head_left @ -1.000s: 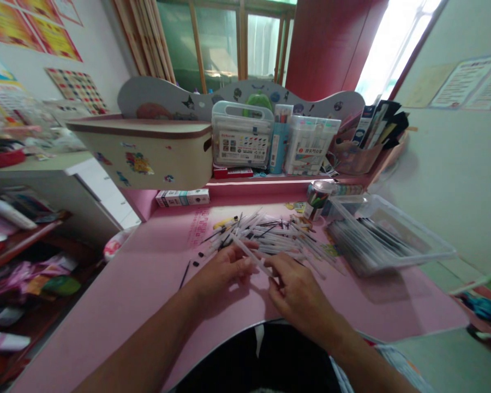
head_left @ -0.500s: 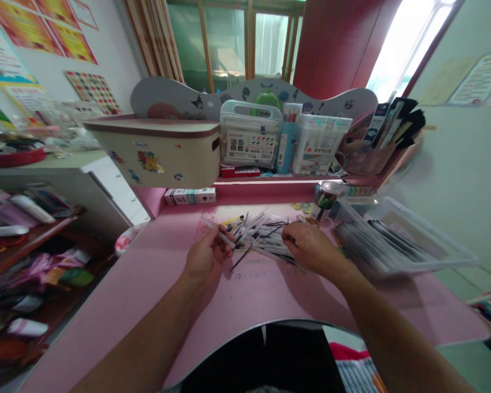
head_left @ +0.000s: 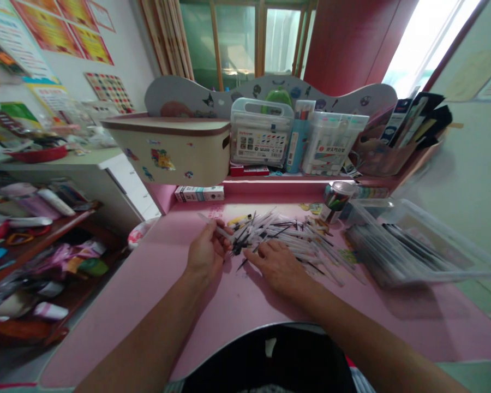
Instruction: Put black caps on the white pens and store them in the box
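So that it is apart from the pile of sticks (head_left: 306, 245), I suppose, my left grip (head_left: 207, 254) pinches a pale stick (head_left: 204, 219), nearly closed | right grip (head_left: 278, 267): fingers bent at pile's near edge, any hold I cannot tell | pile: middle of table (head_left: 233, 305), probably for easy reach

Pens (head_left: 306, 248), can (head_left: 334, 203), clear bin (head_left: 454, 246) on pink desk (head_left: 249, 305)

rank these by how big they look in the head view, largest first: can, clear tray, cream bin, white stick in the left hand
1. tray, which also sits nearer the camera than the bin
2. bin
3. can
4. stick, thin and partly hidden by the left hand
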Motion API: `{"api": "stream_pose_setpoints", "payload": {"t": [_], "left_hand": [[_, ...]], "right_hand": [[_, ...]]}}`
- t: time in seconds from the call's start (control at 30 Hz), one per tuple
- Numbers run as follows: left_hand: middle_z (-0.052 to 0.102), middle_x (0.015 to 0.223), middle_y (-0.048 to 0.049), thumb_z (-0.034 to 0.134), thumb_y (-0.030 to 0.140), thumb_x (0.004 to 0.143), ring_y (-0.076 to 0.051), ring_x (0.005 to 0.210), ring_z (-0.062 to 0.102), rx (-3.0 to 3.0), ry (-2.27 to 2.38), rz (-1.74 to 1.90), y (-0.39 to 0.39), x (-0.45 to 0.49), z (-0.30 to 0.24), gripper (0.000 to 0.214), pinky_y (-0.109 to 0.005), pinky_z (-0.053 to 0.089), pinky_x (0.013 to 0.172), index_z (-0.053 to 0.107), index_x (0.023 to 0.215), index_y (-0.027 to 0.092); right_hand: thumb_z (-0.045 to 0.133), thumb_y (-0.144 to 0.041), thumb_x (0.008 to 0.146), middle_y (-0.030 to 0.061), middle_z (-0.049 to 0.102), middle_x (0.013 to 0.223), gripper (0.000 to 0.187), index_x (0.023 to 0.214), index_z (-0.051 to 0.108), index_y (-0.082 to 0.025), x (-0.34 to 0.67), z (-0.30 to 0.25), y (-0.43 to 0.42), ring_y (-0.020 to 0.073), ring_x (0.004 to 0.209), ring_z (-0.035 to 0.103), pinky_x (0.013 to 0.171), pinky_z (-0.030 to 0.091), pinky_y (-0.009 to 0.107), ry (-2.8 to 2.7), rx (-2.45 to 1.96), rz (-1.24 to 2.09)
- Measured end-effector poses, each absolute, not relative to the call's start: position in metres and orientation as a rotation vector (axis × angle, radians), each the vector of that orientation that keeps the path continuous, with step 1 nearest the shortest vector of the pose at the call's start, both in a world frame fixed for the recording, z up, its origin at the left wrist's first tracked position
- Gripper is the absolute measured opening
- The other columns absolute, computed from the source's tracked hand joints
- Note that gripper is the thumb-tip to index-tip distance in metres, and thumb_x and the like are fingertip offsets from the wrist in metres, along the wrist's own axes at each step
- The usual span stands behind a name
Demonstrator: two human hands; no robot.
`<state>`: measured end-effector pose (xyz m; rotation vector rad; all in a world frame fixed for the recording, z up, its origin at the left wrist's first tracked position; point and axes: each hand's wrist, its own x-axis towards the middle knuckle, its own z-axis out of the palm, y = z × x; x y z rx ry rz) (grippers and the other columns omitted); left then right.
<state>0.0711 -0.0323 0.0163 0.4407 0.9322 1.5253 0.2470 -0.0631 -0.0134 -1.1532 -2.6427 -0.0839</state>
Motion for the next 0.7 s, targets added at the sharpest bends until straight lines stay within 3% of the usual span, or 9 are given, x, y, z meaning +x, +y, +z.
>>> {"api": "stream_pose_setpoints", "payload": {"t": [0.17,0.37,0.53,0.7], "left_hand": [[0.060,0.059,-0.0003,0.044,0.019,0.095,-0.008,0.040,0.046,0.474,0.914,1.517,-0.033,0.070,0.014,0.020,-0.018,0.039,0.040,0.054,0.078,0.016],[0.062,0.061,-0.0003,0.055,0.022,0.089,-0.008,0.041,0.048,0.532,0.914,1.499,-0.035,0.073,0.009,0.011,-0.018,0.042,0.041,0.058,0.083,0.014],[0.067,0.070,-0.0009,0.069,0.015,0.075,-0.008,0.049,0.056,0.600,0.884,1.432,-0.036,0.074,0.008,0.015,-0.017,0.049,0.048,0.059,0.086,0.014],[0.071,0.075,-0.0024,0.073,0.013,0.074,-0.008,0.054,0.060,0.651,0.832,1.356,-0.035,0.072,0.002,0.024,-0.018,0.053,0.053,0.060,0.093,0.015]], "right_hand": [[0.054,-0.021,0.096,0.0112,0.065,0.098,0.018,0.108,0.066,-0.018,0.238,-0.021,-0.059,0.0253,0.092,0.052,0.082,0.037,0.038,-2.613,-1.249,-0.115],[0.064,-0.020,0.088,0.0068,0.063,0.087,0.005,0.086,0.068,-0.018,0.240,-0.033,-0.054,0.0227,0.088,0.051,0.078,0.037,0.036,-2.533,-1.138,-0.139],[0.063,-0.015,0.087,0.0064,0.062,0.083,0.005,0.084,0.066,-0.017,0.249,-0.028,-0.053,0.0205,0.082,0.051,0.077,0.042,0.034,-2.462,-0.904,-0.247],[0.049,-0.004,0.092,0.0082,0.064,0.097,0.023,0.098,0.065,-0.019,0.259,-0.008,-0.065,0.0185,0.088,0.055,0.082,0.046,0.034,-2.097,-0.668,-0.281]]}}
